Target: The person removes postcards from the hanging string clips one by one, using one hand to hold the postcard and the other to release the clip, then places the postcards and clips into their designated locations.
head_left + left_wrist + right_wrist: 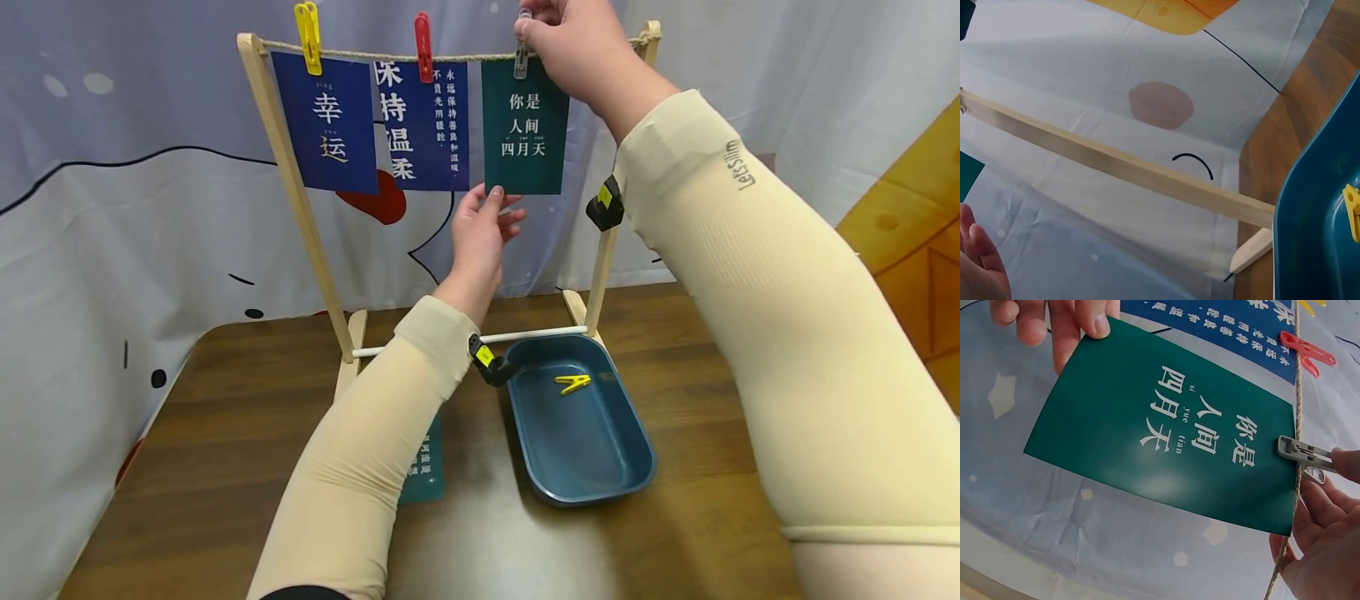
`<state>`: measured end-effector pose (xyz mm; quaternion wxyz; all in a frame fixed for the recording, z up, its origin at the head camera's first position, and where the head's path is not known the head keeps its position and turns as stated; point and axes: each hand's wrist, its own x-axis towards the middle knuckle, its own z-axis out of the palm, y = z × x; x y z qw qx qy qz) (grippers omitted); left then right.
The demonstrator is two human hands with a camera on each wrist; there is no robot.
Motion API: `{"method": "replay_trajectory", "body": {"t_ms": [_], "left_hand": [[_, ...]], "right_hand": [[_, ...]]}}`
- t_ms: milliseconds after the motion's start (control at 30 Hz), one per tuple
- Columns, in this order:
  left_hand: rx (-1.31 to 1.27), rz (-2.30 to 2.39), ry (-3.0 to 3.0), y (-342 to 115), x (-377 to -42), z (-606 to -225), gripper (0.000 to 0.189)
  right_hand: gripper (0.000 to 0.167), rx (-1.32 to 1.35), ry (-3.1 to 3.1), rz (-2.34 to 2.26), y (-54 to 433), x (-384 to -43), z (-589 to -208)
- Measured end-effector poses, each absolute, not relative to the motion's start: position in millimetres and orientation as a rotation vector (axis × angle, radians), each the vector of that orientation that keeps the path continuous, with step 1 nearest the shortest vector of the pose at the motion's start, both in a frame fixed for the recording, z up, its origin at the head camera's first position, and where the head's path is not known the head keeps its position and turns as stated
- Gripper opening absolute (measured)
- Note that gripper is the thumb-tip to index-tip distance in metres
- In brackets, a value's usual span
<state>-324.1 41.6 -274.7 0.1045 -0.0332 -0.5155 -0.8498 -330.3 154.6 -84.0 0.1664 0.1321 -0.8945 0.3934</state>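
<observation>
A green card [523, 177] with white characters hangs at the right end of a twine line [472, 57]. My right hand [581, 50] pinches the grey clothespin [1304, 453], whose jaws sit over the card's top edge and the twine. At the card's lower left corner, my left hand [480, 237] pinches it, thumb in front and fingers behind, as the right wrist view shows. Two blue cards hang to the left: one [330, 171] under a yellow clothespin [308, 37], the other [427, 167] under a red clothespin [423, 46].
A wooden frame [296, 183] holds the twine above the brown table [225, 433]. Below the green card stands a blue basin [577, 450] with a yellow clothespin [573, 382] inside. Another green card [427, 492] lies partly hidden under my left arm. A patterned curtain [150, 225] hangs behind.
</observation>
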Motion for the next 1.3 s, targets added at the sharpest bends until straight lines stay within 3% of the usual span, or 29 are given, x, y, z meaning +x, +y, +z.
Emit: {"method": "replay_trajectory", "body": {"t_ms": [1067, 1300], "left_hand": [[-0.077, -2.455, -1.782, 47.3, -319.1, -294.0, 0.018], [-0.072, -2.459, -1.842, 49.0, -316.7, -304.9, 0.018]], "right_hand": [[0.025, 0.343, -2.181, 1.512, 170.4, -329.5, -96.5], [0.03, 0.339, -2.054, 1.749, 172.3, -326.4, -97.3]]}}
